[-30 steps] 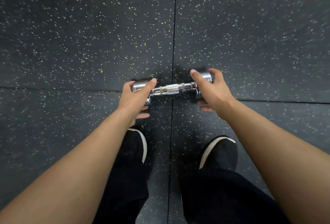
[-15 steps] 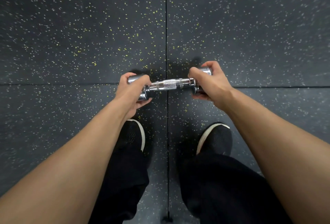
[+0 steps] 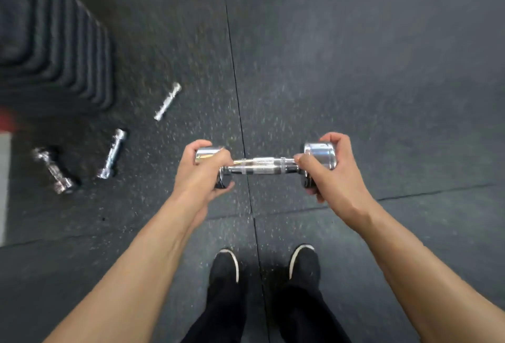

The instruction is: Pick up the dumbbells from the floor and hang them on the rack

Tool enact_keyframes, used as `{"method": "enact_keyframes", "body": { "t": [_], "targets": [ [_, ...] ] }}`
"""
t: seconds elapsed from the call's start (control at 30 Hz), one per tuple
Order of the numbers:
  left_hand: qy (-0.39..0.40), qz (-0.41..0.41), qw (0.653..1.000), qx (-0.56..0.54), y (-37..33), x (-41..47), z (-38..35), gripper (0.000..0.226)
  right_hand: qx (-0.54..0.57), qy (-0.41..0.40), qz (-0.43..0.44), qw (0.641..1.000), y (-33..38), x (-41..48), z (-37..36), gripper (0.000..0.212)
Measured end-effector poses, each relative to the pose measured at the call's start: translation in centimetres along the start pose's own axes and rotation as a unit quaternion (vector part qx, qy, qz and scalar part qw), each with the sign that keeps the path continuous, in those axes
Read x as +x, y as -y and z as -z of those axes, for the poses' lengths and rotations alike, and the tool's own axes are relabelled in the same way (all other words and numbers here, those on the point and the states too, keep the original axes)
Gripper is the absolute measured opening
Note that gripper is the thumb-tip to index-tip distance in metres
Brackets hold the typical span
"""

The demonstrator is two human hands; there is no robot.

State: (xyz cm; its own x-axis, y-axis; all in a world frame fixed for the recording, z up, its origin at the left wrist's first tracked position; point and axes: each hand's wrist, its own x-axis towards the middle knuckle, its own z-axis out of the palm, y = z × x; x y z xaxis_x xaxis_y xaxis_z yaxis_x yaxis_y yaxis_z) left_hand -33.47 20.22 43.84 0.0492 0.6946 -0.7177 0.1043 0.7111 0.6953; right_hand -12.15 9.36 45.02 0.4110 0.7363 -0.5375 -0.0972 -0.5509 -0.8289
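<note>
A chrome dumbbell (image 3: 262,166) hangs level in the air above the dark rubber floor (image 3: 382,69), held by both ends. My left hand (image 3: 202,173) wraps its left head and my right hand (image 3: 330,167) wraps its right head. Three more chrome dumbbells lie on the floor to the left: one (image 3: 167,101) farthest away, one (image 3: 112,154) nearer, and one (image 3: 53,171) at the far left. No rack shows in this blurred view.
A stack of dark ribbed mats or plates (image 3: 54,41) fills the upper left corner. A red and pale strip (image 3: 4,151) runs along the left edge. My two black shoes (image 3: 265,263) stand on the floor seam below the dumbbell.
Both hands closed on the dumbbell and lifted it off the floor. The view has risen and swung, bringing three other dumbbells and the dark stack into sight at left.
</note>
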Motion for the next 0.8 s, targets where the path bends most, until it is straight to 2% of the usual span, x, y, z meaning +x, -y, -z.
{"method": "enact_keyframes", "body": {
  "t": [0.2,0.3,0.4,0.5,0.63,0.73,0.8],
  "targets": [
    [0.037,-0.174,0.983,-0.053,-26.2,-16.8,-3.4,0.036,-0.005,-0.024,0.211,0.977,29.8,-9.4,6.7,0.057],
    [0.069,-0.274,0.955,-0.090,-38.1,-27.0,-4.1,0.036,0.012,-0.055,0.324,0.944,43.3,-16.5,9.7,0.062],
    [0.101,-0.361,0.921,-0.110,-47.2,-36.7,-4.1,0.042,0.022,-0.072,0.427,0.901,53.2,-23.8,12.2,0.082],
    [0.116,-0.440,0.879,-0.140,-53.2,-45.5,-3.8,0.039,0.070,-0.045,0.508,0.858,60.0,-30.4,14.5,0.099],
    [0.095,-0.519,0.832,-0.173,-57.2,-53.8,-3.4,0.047,0.127,0.042,0.587,0.798,65.2,-36.5,16.3,0.097],
    [0.070,-0.559,0.797,-0.219,-58.5,-58.2,-2.6,0.065,0.131,0.097,0.621,0.766,66.9,-39.4,16.8,0.087],
    [0.052,-0.596,0.764,-0.242,-58.7,-60.3,-1.9,0.059,0.126,0.115,0.636,0.753,67.6,-40.9,16.6,0.085]
  ]
}}
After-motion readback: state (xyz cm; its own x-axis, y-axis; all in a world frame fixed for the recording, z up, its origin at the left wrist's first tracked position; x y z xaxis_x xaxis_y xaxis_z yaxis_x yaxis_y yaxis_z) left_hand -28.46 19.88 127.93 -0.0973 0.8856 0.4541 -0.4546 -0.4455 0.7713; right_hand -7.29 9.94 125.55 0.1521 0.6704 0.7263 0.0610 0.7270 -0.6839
